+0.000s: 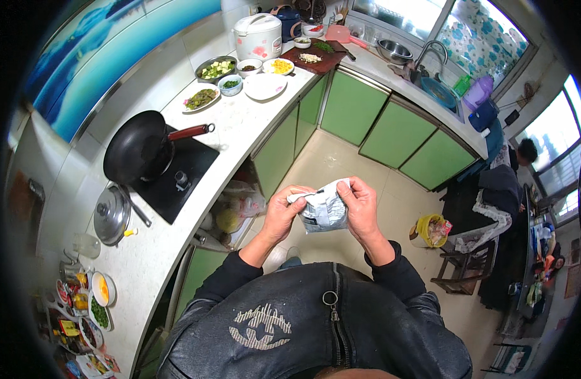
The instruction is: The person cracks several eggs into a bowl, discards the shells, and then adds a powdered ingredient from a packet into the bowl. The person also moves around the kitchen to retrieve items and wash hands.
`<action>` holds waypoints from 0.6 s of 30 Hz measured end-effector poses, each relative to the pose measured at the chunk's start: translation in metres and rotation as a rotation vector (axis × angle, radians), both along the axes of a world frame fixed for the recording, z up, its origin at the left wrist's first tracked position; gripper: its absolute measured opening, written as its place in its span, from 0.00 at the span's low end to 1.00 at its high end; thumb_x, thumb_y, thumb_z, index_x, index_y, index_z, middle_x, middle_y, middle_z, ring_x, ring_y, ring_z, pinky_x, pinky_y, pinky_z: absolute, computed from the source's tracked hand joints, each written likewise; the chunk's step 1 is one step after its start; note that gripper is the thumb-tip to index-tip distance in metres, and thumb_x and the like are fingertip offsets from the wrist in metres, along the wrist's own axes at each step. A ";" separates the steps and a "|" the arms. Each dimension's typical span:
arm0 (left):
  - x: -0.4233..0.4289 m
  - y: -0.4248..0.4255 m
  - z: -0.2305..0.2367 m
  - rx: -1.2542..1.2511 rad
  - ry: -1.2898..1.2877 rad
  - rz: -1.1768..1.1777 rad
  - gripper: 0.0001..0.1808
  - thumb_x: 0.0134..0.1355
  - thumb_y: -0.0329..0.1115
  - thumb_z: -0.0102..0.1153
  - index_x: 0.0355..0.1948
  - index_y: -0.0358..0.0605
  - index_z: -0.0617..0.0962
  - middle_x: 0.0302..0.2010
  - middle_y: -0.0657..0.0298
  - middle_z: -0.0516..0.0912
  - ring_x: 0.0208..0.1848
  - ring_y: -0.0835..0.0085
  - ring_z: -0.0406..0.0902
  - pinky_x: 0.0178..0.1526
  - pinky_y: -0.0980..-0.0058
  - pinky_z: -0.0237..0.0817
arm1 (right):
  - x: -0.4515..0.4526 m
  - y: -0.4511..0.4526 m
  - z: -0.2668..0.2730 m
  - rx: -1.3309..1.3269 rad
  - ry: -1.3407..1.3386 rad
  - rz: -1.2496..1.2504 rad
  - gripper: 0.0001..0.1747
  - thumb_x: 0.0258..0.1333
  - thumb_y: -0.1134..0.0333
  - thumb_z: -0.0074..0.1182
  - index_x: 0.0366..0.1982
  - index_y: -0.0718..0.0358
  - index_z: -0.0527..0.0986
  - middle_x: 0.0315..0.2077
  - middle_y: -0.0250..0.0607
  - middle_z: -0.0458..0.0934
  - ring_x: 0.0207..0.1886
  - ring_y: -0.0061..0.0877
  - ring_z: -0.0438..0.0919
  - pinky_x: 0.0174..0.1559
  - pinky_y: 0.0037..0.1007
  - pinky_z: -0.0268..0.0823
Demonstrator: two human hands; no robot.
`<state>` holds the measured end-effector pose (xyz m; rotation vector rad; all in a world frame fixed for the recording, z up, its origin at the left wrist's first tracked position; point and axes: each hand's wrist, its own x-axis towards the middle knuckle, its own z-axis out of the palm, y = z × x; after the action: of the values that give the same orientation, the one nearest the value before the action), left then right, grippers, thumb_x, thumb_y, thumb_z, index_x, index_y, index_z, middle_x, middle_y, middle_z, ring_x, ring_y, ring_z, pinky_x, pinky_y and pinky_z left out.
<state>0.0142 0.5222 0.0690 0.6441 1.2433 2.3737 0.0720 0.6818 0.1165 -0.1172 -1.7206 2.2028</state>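
Observation:
Both my hands hold a small silvery-white packet (324,211) in front of my chest, above the tiled floor. My left hand (282,213) pinches its upper left corner between thumb and fingers. My right hand (360,206) grips the upper right corner, thumb on the near face. The packet bears printed writing, and its top edge looks crumpled on the left. Whether it is torn open I cannot tell. To the left, a black wok (136,144) with a red-brown handle sits on a black cooktop (169,201).
A metal lid (111,213) lies by the cooktop. Along the counter (214,128) stand a plate of cooked greens (200,99), a rice cooker (258,38) and a chopping board (319,57). A bowl of egg (103,289) is at left. A yellow bin (432,230) and another person (526,151) are at right.

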 end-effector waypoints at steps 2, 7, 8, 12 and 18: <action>-0.032 0.013 0.005 -0.065 0.043 -0.025 0.15 0.58 0.39 0.60 0.39 0.37 0.77 0.43 0.58 0.78 0.44 0.73 0.74 0.48 0.74 0.63 | -0.027 0.018 0.001 -0.028 0.014 0.019 0.08 0.58 0.69 0.53 0.31 0.67 0.74 0.26 0.29 0.76 0.29 0.12 0.71 0.34 0.18 0.64; -0.095 0.046 0.026 -0.204 0.357 0.041 0.11 0.60 0.32 0.54 0.40 0.37 0.79 0.42 0.59 0.80 0.45 0.73 0.75 0.50 0.74 0.64 | -0.085 0.058 0.003 -0.044 0.039 0.007 0.08 0.58 0.70 0.52 0.31 0.68 0.74 0.26 0.31 0.76 0.29 0.13 0.72 0.34 0.18 0.65; -0.103 0.049 0.031 -0.268 0.435 0.114 0.10 0.59 0.31 0.55 0.39 0.38 0.79 0.41 0.58 0.80 0.45 0.71 0.75 0.50 0.74 0.64 | -0.093 0.064 0.003 -0.020 0.050 0.013 0.07 0.58 0.70 0.51 0.31 0.69 0.74 0.26 0.31 0.76 0.29 0.13 0.72 0.34 0.18 0.65; -0.132 0.055 0.043 -0.321 0.336 0.382 0.09 0.61 0.32 0.52 0.35 0.35 0.79 0.30 0.60 0.79 0.34 0.73 0.76 0.42 0.77 0.67 | -0.128 0.084 -0.003 0.064 0.013 0.041 0.07 0.57 0.72 0.50 0.31 0.70 0.74 0.27 0.32 0.77 0.30 0.13 0.73 0.34 0.18 0.66; -0.161 0.073 0.051 -0.373 0.196 0.522 0.10 0.59 0.31 0.56 0.40 0.36 0.78 0.33 0.60 0.81 0.36 0.75 0.77 0.42 0.78 0.67 | -0.182 0.122 -0.019 -0.239 -0.058 0.177 0.08 0.60 0.70 0.48 0.33 0.70 0.72 0.27 0.37 0.77 0.29 0.17 0.75 0.34 0.20 0.68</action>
<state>-0.1469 0.5956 0.1198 0.4800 2.0908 2.3933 -0.1104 0.8036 0.0979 -0.0902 -1.5434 2.5536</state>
